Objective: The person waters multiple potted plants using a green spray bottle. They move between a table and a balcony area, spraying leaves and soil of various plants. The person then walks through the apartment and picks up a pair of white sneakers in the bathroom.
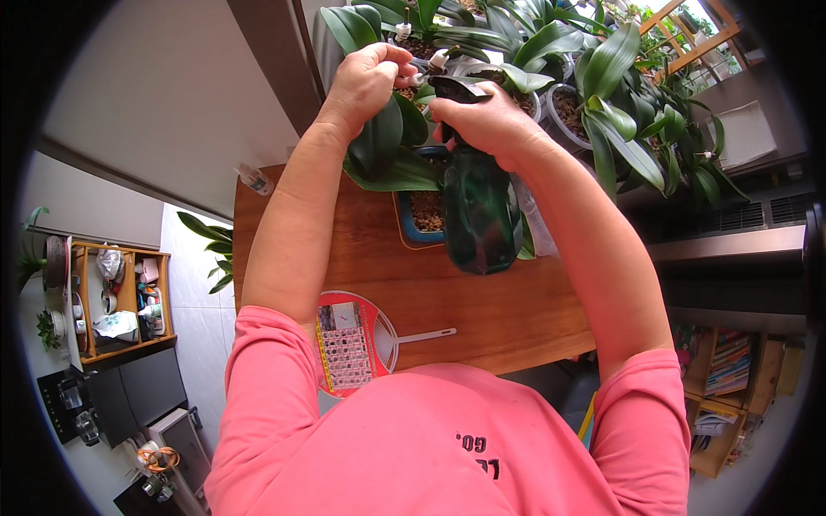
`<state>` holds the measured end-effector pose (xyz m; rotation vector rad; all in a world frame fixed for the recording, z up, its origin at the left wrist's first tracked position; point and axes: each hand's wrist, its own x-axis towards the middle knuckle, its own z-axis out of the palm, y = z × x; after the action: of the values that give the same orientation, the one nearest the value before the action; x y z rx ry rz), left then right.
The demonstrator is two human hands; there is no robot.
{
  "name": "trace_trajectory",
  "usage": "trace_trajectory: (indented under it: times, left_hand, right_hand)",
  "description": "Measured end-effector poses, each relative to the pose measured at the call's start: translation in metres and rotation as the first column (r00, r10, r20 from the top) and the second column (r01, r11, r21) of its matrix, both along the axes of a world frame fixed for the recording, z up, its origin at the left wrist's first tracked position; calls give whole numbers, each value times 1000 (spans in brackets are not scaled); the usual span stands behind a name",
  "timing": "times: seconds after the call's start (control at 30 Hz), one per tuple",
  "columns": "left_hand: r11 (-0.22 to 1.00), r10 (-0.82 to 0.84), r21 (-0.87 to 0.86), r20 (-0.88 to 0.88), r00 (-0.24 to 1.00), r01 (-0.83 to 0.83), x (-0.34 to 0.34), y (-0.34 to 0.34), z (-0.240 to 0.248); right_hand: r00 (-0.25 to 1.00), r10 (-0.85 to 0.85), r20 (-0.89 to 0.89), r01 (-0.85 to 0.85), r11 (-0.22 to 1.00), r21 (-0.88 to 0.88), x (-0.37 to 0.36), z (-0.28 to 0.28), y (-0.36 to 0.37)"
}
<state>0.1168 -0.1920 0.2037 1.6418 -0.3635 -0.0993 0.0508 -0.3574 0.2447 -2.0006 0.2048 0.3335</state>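
My right hand (490,125) grips a dark green, see-through spray bottle (482,215) by the neck under its black trigger head (456,89). The bottle hangs over the table's far edge. To its left, my left hand (366,86) is raised among the potted plants, its fingers closed together. Whatever lies between those fingertips is too small or hidden to make out. Broad green leaves (379,142) hang below that hand. White pieces (439,58) sit on short stems close to both hands. A blue-rimmed pot (409,225) with bark chips stands partly behind the bottle.
More leafy plants in clear pots (564,116) crowd the far side. On the wooden table (482,310) lie a round red-and-white hand fan (385,337) and a small clear bottle (255,179). Shelves (125,301) stand at left, a bookcase (727,378) at right.
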Motion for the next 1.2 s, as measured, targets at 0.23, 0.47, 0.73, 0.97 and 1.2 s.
trace_trajectory:
  times: [0.23, 0.47, 0.73, 0.97, 1.2]
  left_hand:
    - [1000, -23, -14, -3, 1000, 23, 4, 0, -3]
    - [1000, -28, -9, -24, 999, 28, 5, 0, -2]
    - [963, 214, -179, 53, 975, -202, 14, -4, 4]
    - [954, 187, -253, 85, 979, -160, 36, -18, 11]
    - [959, 129, -256, 12, 992, -122, 36, -15, 15]
  right_hand:
    - [1000, 21, 7, -20, 998, -54, 7, -7, -2]
    - [999, -34, 34, 33, 998, 52, -2, 1, 2]
    - [993, -37, 116, 20, 989, 145, -11, 47, 16]
    - [994, -44, 100, 21, 976, 216, 13, 63, 13]
    - [999, 42, 13, -44, 993, 111, 37, 71, 8]
